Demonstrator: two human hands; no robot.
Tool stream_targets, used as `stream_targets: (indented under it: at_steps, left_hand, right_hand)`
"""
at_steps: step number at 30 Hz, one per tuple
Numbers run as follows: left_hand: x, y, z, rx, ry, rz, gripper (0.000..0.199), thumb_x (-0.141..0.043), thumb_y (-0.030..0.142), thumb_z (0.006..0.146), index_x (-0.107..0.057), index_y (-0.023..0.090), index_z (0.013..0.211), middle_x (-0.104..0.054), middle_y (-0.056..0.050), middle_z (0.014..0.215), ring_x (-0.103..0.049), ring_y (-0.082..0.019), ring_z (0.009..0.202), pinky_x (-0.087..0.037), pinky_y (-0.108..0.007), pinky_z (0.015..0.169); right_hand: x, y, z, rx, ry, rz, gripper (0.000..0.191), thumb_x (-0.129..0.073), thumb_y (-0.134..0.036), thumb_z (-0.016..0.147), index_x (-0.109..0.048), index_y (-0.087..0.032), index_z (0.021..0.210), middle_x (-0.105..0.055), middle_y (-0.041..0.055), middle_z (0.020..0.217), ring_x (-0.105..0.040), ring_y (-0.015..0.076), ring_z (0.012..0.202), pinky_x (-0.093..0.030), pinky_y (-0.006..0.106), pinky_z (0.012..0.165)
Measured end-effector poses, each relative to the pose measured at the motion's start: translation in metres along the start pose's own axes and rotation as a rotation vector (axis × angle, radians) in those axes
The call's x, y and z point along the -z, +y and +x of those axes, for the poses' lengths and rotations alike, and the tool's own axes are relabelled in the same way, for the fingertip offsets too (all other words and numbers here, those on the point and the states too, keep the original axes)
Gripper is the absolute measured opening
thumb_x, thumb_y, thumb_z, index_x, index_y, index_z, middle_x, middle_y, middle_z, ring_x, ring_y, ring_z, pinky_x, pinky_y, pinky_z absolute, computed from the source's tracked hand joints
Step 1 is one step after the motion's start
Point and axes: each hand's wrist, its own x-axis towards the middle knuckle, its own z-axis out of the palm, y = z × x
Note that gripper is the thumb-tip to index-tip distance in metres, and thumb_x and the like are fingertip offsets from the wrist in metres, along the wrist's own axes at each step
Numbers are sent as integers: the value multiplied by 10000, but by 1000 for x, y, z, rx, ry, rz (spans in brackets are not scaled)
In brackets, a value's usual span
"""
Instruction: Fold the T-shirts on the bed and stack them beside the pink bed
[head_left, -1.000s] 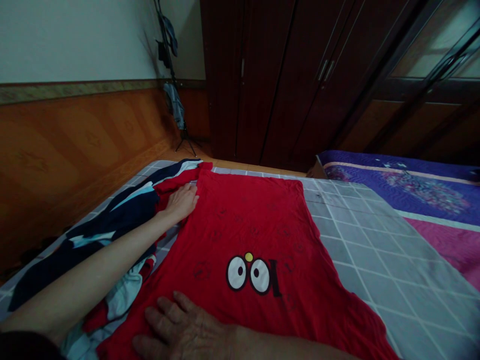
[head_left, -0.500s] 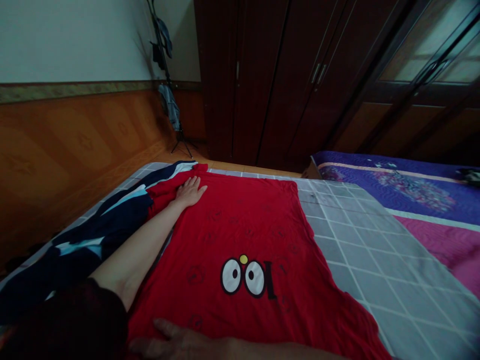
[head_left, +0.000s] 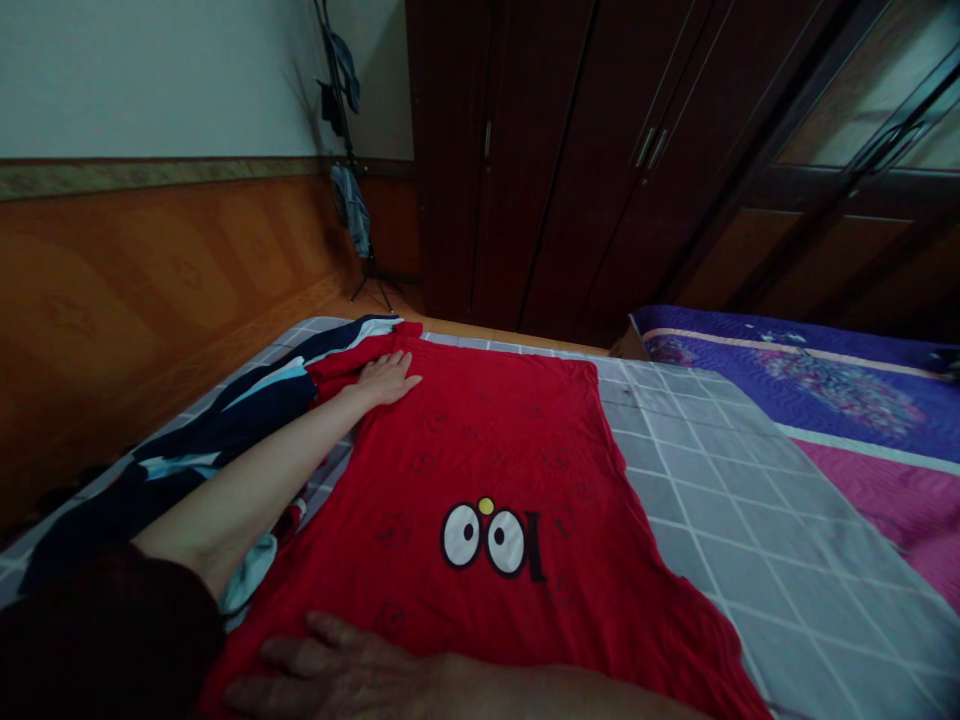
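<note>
— Nearest, down at the bottom edge?

— Right hand, laid flat on the near end of a red garment. Fingers apart, pointing to the left.

— And in the lower left corner?

— Dark sleeve, then bare left forearm, slanting away over the clothes. Just under it, partly hidden, pale blue cloth, close beside the red edge.

— Further up the red?

— A print: two big white eyes, with a small yellow dot at the top between them. Some faint dark marks around as well.

— Position of the garment itself?

— Spread out on a grey checked sheet, mostly flat, with light wrinkles towards the near right side.

— Beyond the forearm, on the left?

— Dark blue garment with white and light blue patches, alongside the red.

— Left hand?

— Resting at the far left corner of the red, palm down, thumb apart from the other fingers.

— Past the sheet?

— To the right, purple bedcover with a pink section. Farther back, stand hung with clothing, beside a dark wardrobe.
</note>
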Motion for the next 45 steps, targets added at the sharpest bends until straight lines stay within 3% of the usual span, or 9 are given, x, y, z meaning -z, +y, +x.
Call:
stream_targets:
  at_steps: [4, 9, 14, 18, 24, 31, 37, 41, 45]
  left_hand:
    - [4, -8, -65, -128, -105, 26, 744, -392, 545, 866, -256, 99, 1445, -263, -143, 1504, -267, -278, 1369, -258, -389, 1084]
    - [-11, -28, -147, -173, -64, 130, 651, -322, 485, 923, -301, 77, 1430, -285, -176, 1488, -293, -313, 1353, -258, -441, 1081]
    - [-17, -47, -206, -212, -14, 87, 510, -423, 480, 899, -562, 130, 1243, -495, -151, 1359, -402, -294, 1292, -230, -447, 1101]
    - [-16, -55, -243, -286, -2, -91, 422, -500, 505, 863, -602, 214, 1151, -521, -87, 1337, -425, -268, 1265, -259, -426, 1091]
    - [-8, -57, -251, -300, -106, -258, 181, -554, 334, 831, -531, 195, 717, -598, -28, 1003, -530, -197, 995, -398, -314, 911]
    - [-3, -58, -245, -257, -146, -337, 148, -525, 304, 807, -518, 192, 712, -543, -9, 824, -508, -184, 843, -385, -297, 805]
    - [17, -51, -246, 118, -98, -867, 268, -431, 444, 825, -450, 198, 718, -447, 45, 644, -440, -126, 593, -385, -229, 554]
    - [17, -46, -253, 210, 14, -914, 338, -441, 525, 817, -473, 197, 738, -479, 40, 655, -479, -134, 608, -410, -231, 556]
    - [6, -43, -260, 136, -68, -791, 405, -454, 556, 823, -543, 188, 966, -622, -15, 820, -595, -194, 756, -473, -289, 680]
  right_hand:
    - [-1, -3, -3, 15, 35, 18, 426, -313, -335, 964, -394, -155, 1341, -399, 54, 1420, -284, 290, 1324, -363, 476, 1013]
    - [-2, -3, -2, 37, 57, 32, 380, -299, -321, 968, -433, -171, 1290, -454, 44, 1372, -315, 275, 1299, -374, 498, 993]
    - [3, -3, -2, -25, 130, 41, 343, -330, -339, 967, -448, -182, 1248, -484, 26, 1339, -327, 225, 1292, -360, 403, 1013]
    - [5, -5, -2, -82, 122, 79, 311, -320, -326, 971, -472, -194, 1209, -556, 17, 1233, -383, 221, 1242, -334, 373, 1026]
    - [13, -4, -3, -135, 93, 159, 448, -440, -499, 904, -492, -161, 1192, -581, 69, 1178, -425, 229, 1201, -330, 359, 1030]
    - [18, -4, -7, -160, 78, 162, 491, -405, -522, 912, -511, -125, 1181, -520, 107, 1279, -385, 239, 1249, -296, 380, 1066]
    - [20, -7, -8, -195, 91, 170, 509, -411, -529, 906, -508, -133, 1211, -481, 118, 1323, -361, 248, 1272, -277, 390, 1080]
    - [22, -9, -7, -255, 152, 205, 497, -413, -505, 907, -495, -144, 1240, -438, 113, 1360, -380, 246, 1244, -300, 371, 1067]
    - [20, -11, -4, -393, 281, 274, 471, -452, -434, 889, -476, -160, 1271, -431, 108, 1362, -368, 246, 1247, -318, 382, 1054]
